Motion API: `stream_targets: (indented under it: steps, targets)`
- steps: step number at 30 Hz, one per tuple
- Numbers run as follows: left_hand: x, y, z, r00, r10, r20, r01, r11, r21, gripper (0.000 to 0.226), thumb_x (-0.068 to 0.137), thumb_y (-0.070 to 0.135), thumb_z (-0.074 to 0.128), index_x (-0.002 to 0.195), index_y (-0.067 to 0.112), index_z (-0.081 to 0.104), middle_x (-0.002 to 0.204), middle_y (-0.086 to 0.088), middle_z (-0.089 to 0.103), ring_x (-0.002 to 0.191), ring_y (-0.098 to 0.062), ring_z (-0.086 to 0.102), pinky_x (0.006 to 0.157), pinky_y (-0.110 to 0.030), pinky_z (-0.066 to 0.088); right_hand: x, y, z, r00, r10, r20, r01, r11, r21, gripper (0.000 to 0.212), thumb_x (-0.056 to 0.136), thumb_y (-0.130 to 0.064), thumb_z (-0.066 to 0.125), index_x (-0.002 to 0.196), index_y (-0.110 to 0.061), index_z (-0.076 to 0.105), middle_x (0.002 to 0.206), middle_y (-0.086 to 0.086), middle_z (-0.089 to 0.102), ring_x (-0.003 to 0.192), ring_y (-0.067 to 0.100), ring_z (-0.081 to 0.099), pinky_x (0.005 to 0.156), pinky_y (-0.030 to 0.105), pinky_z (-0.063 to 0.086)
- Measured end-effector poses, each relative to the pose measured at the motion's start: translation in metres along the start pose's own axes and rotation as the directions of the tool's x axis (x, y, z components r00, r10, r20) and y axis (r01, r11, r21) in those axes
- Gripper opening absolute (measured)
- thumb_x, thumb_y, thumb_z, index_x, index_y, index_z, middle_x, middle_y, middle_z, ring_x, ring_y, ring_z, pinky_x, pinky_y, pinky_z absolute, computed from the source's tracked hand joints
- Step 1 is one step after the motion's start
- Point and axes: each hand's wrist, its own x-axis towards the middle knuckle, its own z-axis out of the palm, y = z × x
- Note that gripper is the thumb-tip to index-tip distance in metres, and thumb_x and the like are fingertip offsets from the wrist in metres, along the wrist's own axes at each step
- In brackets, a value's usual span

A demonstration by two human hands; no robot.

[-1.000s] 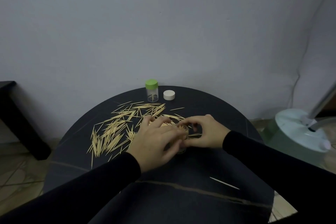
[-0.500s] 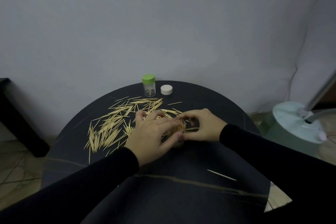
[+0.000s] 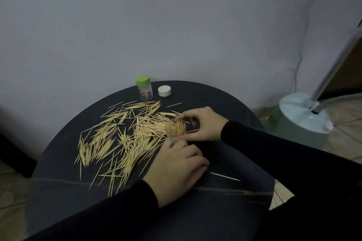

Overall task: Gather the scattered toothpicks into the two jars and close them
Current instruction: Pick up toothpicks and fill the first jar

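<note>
Open jar (image 3: 175,128), packed with toothpicks, sits at the table's (image 3: 225,101) centre, right hand (image 3: 203,124) curled around it. Big pile (image 3: 125,135) waits at nine o'clock, one stray toothpick (image 3: 225,176) at five. Second jar (image 3: 144,90) at twelve is green-capped, nearly empty; white lid (image 3: 164,91) beside it. Left hand (image 3: 176,166) has come off the jar, fingers curled low; I cannot tell if it holds anything.
</note>
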Motion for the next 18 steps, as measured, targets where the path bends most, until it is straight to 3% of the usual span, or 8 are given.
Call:
stream_targets:
  steps: [4,8,14,18]
  targets:
    - [-0.002,0.008,0.014,0.977,-0.11,0.183,0.132,0.985,-0.112,0.028,0.085,0.047,0.047,0.093,0.039,0.072,0.086,0.019,0.061,0.072,-0.005,0.053,0.068,-0.022,0.037,0.001,-0.001,0.0,1.0,-0.001,0.017,0.001,1.0,0.001,0.058,0.071,-0.059,0.073,0.123,-0.039,0.058,0.089,-0.016,0.055,0.078,0.006,0.044,0.066,0.015,0.025]
    - [0.006,0.009,0.01,0.953,-0.123,0.276,0.177,0.967,-0.181,0.028,0.086,0.043,0.045,0.087,0.034,0.071,0.089,0.015,0.063,0.077,-0.008,0.057,0.064,-0.028,0.049,0.001,0.0,0.001,1.0,0.0,0.018,0.0,1.0,0.021,0.057,0.069,-0.06,0.074,0.121,-0.041,0.059,0.091,-0.022,0.053,0.085,0.008,0.046,0.069,0.018,0.03]
    - [0.003,0.018,0.011,0.969,-0.138,0.204,0.174,0.97,-0.171,0.024,0.085,0.038,0.043,0.082,0.03,0.065,0.084,0.012,0.059,0.07,-0.006,0.059,0.053,-0.027,0.052,0.001,-0.001,0.002,1.0,0.014,0.015,-0.014,1.0,0.016,0.056,0.069,-0.062,0.073,0.12,-0.045,0.057,0.094,-0.015,0.057,0.087,0.01,0.048,0.068,0.018,0.029]
    - [-0.001,0.023,0.014,0.964,-0.179,0.196,0.217,0.956,-0.198,0.024,0.086,0.044,0.045,0.094,0.036,0.066,0.089,0.016,0.059,0.075,-0.002,0.06,0.057,-0.019,0.05,0.0,-0.002,0.001,1.0,0.017,0.019,-0.017,1.0,0.012,0.058,0.07,-0.06,0.073,0.122,-0.04,0.057,0.092,-0.021,0.053,0.087,0.01,0.049,0.069,0.018,0.03]
